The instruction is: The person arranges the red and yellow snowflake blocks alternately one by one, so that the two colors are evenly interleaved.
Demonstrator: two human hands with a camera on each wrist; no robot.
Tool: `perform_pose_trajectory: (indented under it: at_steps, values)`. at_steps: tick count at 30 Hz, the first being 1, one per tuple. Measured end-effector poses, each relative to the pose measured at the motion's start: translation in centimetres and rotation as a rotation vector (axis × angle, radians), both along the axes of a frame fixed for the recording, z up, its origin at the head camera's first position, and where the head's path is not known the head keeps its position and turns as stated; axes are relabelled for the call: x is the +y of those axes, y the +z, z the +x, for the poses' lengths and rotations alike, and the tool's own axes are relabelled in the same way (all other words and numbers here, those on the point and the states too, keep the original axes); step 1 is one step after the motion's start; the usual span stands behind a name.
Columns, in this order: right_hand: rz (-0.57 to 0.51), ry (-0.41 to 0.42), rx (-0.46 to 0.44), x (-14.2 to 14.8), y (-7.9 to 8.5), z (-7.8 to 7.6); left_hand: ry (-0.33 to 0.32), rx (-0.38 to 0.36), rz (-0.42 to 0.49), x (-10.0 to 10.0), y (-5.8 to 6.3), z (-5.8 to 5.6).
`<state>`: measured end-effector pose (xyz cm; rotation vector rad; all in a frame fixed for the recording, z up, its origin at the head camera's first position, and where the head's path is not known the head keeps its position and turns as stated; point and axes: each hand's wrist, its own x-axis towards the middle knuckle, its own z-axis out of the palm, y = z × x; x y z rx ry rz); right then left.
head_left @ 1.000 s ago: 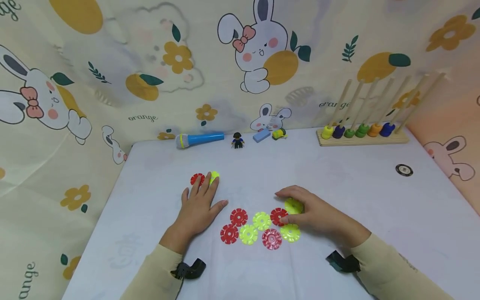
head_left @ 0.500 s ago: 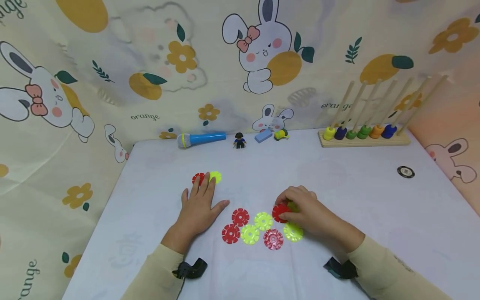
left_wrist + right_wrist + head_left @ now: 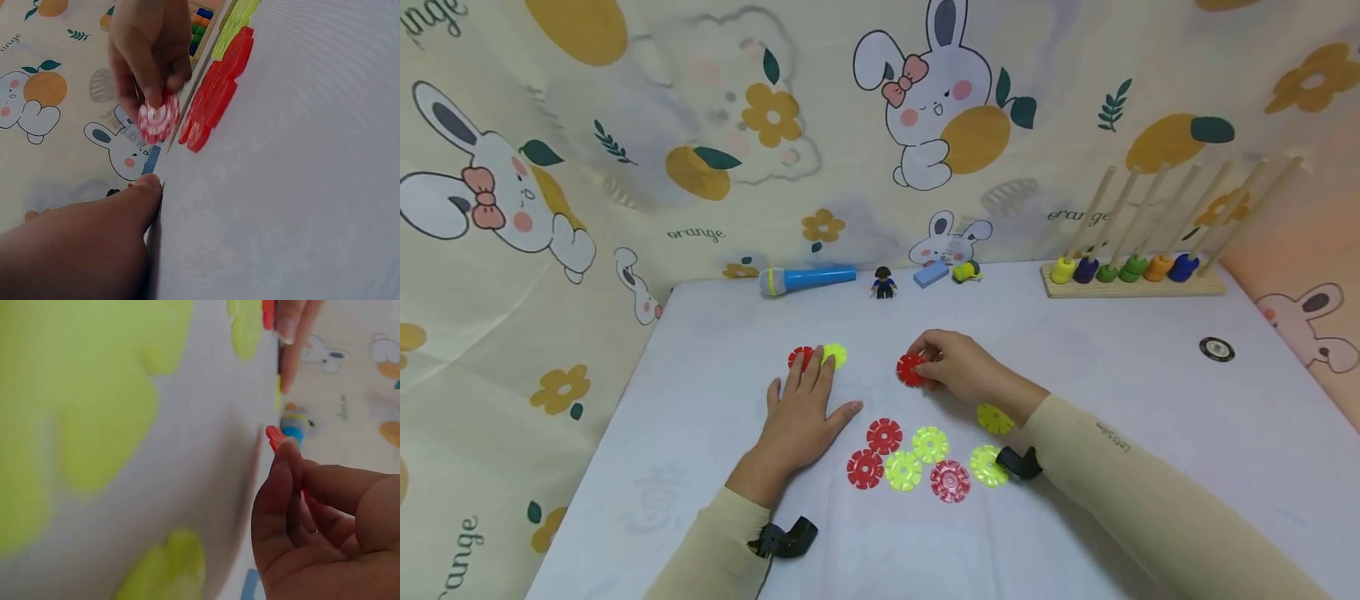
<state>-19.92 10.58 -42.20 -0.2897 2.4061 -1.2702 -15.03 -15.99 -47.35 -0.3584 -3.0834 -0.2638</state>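
Note:
My right hand (image 3: 958, 364) pinches a red notched plastic disc (image 3: 911, 370) between thumb and fingers, over the middle of the table. In the right wrist view the edge of this disc (image 3: 273, 434) pokes out past the fingertips. My left hand (image 3: 797, 421) lies flat with fingers spread, fingertips on another red disc (image 3: 801, 357) and a yellow-green disc (image 3: 835, 357), partly covering both. Nearer to me lie several more discs, among them a red one (image 3: 884, 436), a yellow-green one (image 3: 930, 445) and a pinkish-red one (image 3: 951, 481).
Along the back stand a blue toy microphone (image 3: 808, 279), a small figure (image 3: 883, 283), a blue block (image 3: 931, 274) and a yellow-green toy (image 3: 966, 272). A wooden peg rack (image 3: 1135, 287) with coloured beads is at the back right. A black round piece (image 3: 1217, 349) lies at right.
My right hand has picked the red disc out of the right-hand group and carried it away from me and to the left. The left hand stays in place.

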Motion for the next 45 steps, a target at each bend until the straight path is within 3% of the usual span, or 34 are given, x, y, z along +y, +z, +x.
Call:
perform_pose_trajectory:
  at_steps: [3,6,12,15,17,22,32,45]
  values:
    - [0.018,-0.009,-0.007,-0.7,-0.3,-0.7,-0.001,0.007,-0.001,0.0,-0.1,-0.1]
    - [0.164,0.033,0.105,-1.2,0.0,-0.7,0.002,0.009,-0.002,0.1,0.0,-0.1]
    - [0.58,0.347,0.453,-1.3,0.7,0.5,0.007,-0.001,0.006,0.1,0.1,0.0]
    - [0.712,0.477,0.518,-1.1,0.6,1.1,0.004,-0.008,0.013,0.1,0.1,0.0]
    - [0.762,0.509,0.531,-1.2,0.4,1.2,0.005,-0.013,0.012,0.0,0.1,0.1]
    - [0.764,0.521,0.555,-2.5,0.1,0.9,0.008,-0.018,0.011,-0.1,0.2,0.2]
    - [0.726,0.541,0.474,-5.0,0.1,-0.9,0.005,-0.021,-0.007,0.1,0.1,0.0]
    - [0.712,0.518,0.419,-6.4,0.2,-1.3,-0.005,-0.01,-0.016,0.0,0.0,0.1]
